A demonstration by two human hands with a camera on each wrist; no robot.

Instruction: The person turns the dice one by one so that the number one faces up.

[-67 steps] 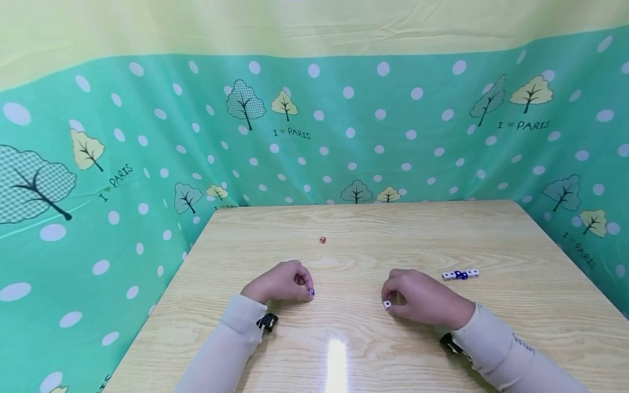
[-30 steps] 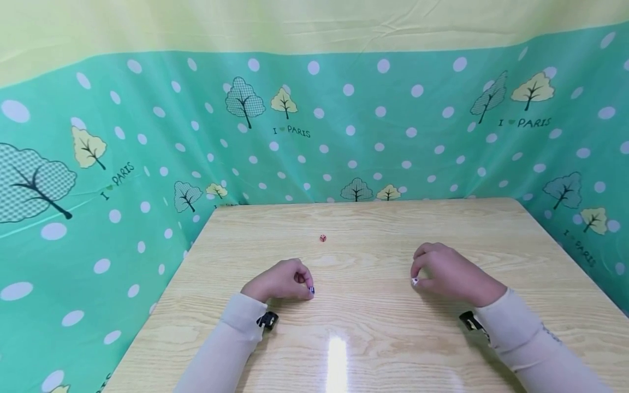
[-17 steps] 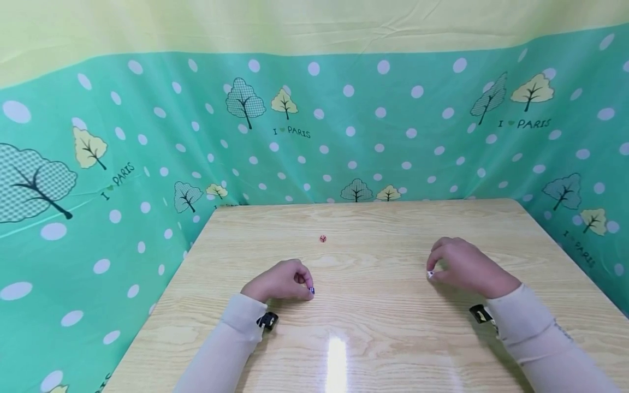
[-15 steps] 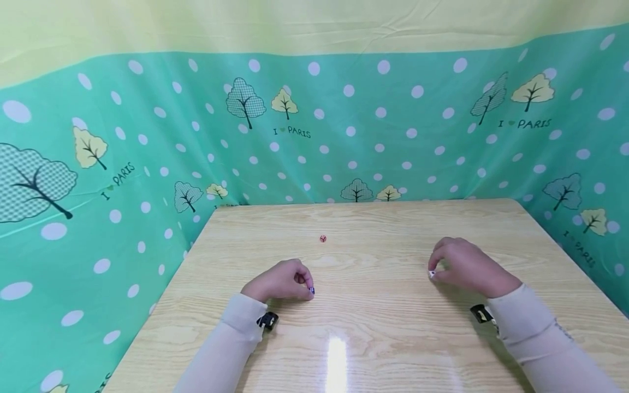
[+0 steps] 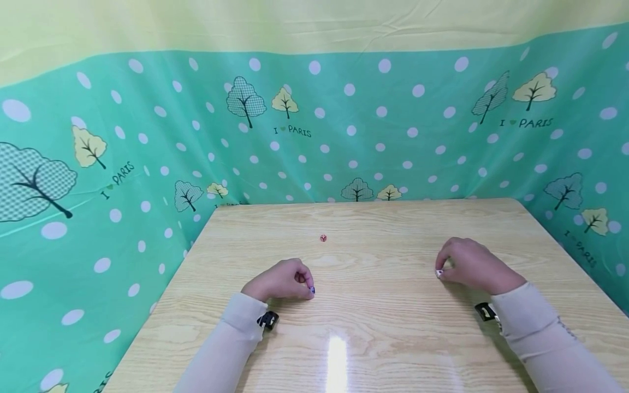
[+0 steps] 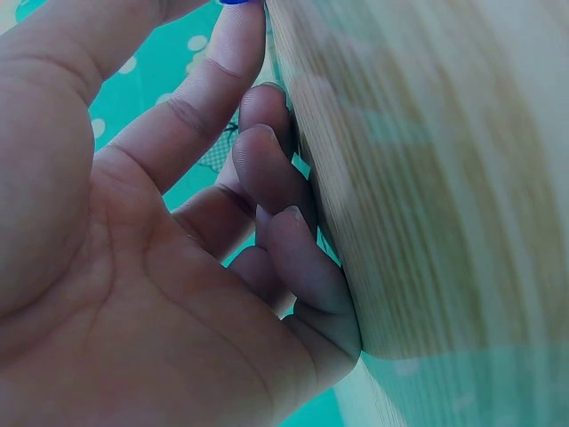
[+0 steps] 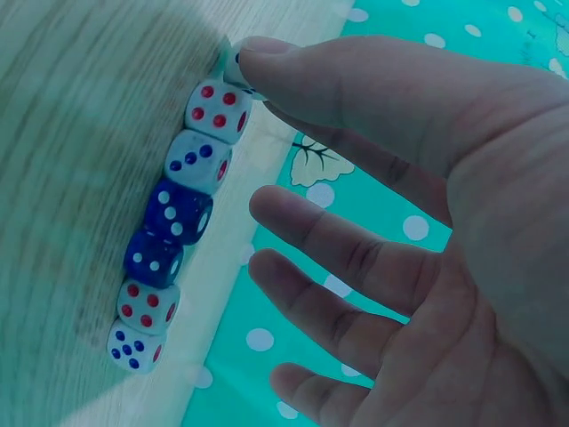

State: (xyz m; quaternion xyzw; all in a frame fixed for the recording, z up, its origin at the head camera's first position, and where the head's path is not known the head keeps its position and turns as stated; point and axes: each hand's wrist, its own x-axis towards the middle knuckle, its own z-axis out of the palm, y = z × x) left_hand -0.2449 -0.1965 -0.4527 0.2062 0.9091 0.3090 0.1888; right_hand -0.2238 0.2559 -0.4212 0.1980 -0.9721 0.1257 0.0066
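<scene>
My left hand (image 5: 282,281) rests its edge on the wooden table and pinches a blue die (image 5: 312,290) between thumb and forefinger. In the left wrist view only a sliver of that die shows at the top edge. My right hand (image 5: 474,265) pinches a white die (image 5: 439,273) with thumb and forefinger, its other fingers spread. The right wrist view has this die at the near end of a row, against or just beside a white die with red pips (image 7: 217,111). Further along stand a white die (image 7: 198,162), two blue dice (image 7: 178,212) and more white ones (image 7: 136,347). The head view hides this row.
A red die (image 5: 323,238) lies alone toward the back of the wooden table (image 5: 373,327). A green dotted curtain (image 5: 344,147) surrounds the table's back and sides. A bright light reflection (image 5: 337,360) falls near the front.
My right hand has carried the white die rightward and away from me to the row, which it now covers in the head view. My left hand stays put with the blue die.
</scene>
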